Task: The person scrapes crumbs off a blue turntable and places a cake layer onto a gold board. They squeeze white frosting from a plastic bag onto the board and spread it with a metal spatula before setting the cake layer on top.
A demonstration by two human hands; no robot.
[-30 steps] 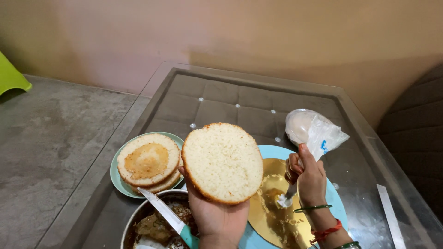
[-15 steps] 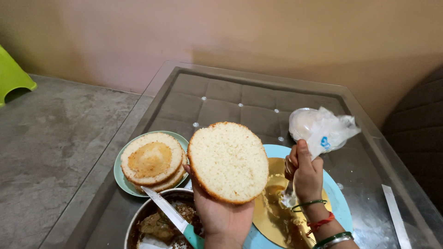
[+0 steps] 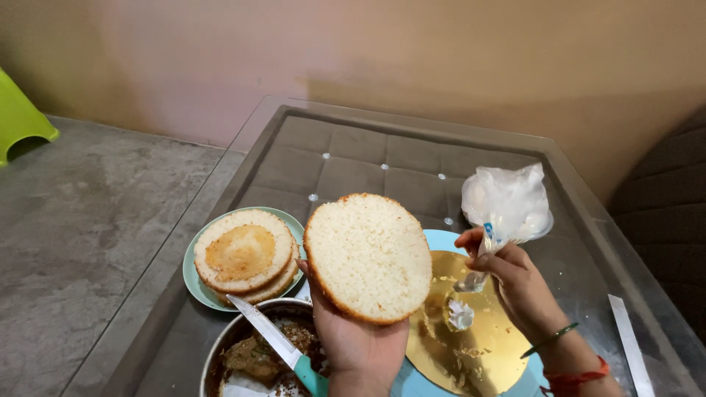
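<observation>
My left hand (image 3: 358,344) holds a round pale sponge cake layer (image 3: 368,256) upright, cut face toward me, above the table. My right hand (image 3: 515,283) grips a clear piping bag (image 3: 507,206) of white cream, its tip pointing down. Under the tip a small dab of cream (image 3: 460,314) sits on a gold round cake board (image 3: 471,331). The board rests on a light blue turntable (image 3: 441,239).
Left of the cake layer, a green plate (image 3: 193,283) carries stacked cake layers (image 3: 243,254). A metal bowl (image 3: 220,353) of crumbs has a teal-handled knife (image 3: 276,342) across it. A flat metal blade (image 3: 630,345) lies at the right. All stand on a glass-topped table (image 3: 353,158); a green stool (image 3: 22,121) is far left.
The piping bag's tip has lifted off the gold board, leaving a dab of cream. My left hand has kept the cake layer raised.
</observation>
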